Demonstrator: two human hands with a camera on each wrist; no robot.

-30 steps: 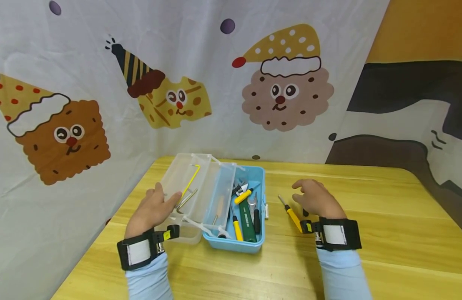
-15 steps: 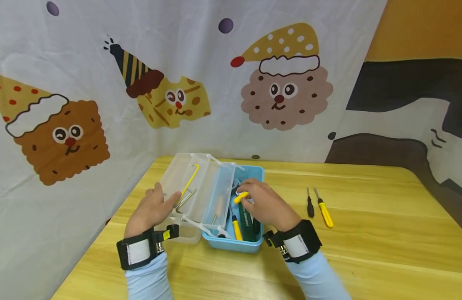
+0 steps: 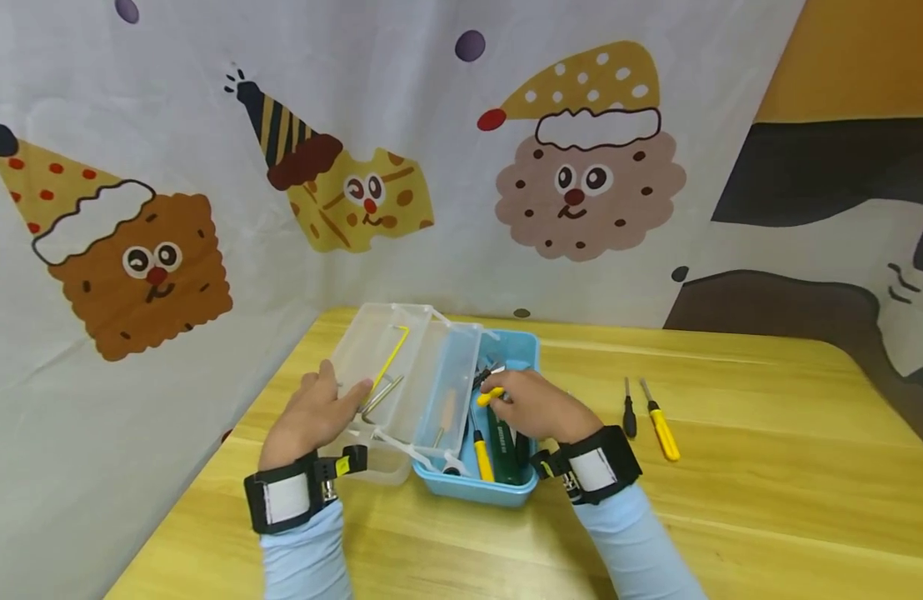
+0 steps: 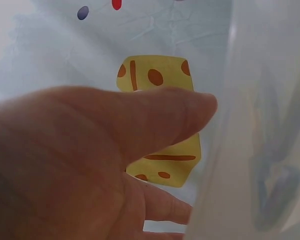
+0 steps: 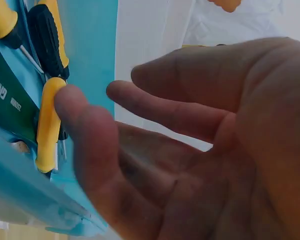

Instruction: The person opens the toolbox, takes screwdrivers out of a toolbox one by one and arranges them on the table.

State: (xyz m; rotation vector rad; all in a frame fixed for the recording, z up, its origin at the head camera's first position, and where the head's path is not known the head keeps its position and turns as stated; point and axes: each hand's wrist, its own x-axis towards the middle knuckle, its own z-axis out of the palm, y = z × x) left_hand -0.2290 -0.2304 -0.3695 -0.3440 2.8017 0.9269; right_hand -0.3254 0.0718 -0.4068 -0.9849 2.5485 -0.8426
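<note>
In the head view, my left hand (image 3: 307,417) rests at the near left edge of the clear lid (image 3: 379,321), its thumb lying over the lid. In the left wrist view, the thumb is straight and its tip is right at the translucent plastic. My right hand (image 3: 540,404) reaches into the blue toolbox (image 3: 476,492). There, its fingertips touch a yellow handle (image 5: 49,125), with the thumb held apart in the right wrist view. A green case (image 3: 504,446), a yellow-handled screwdriver (image 3: 482,454) and black-handled tools lie inside, partly hidden by the hand.
On the table (image 3: 769,433) to the right lie a black screwdriver (image 3: 630,412) and a yellow screwdriver (image 3: 662,429). A yellow hex key (image 3: 389,362) and silver hex keys (image 3: 381,400) lie in the open lid. A cartoon-printed cloth (image 3: 446,275) hangs behind.
My right hand has moved left, from above the screwdrivers on the table into the toolbox, and now touches the yellow handle. My left hand has stayed on the lid. The view has shifted slightly.
</note>
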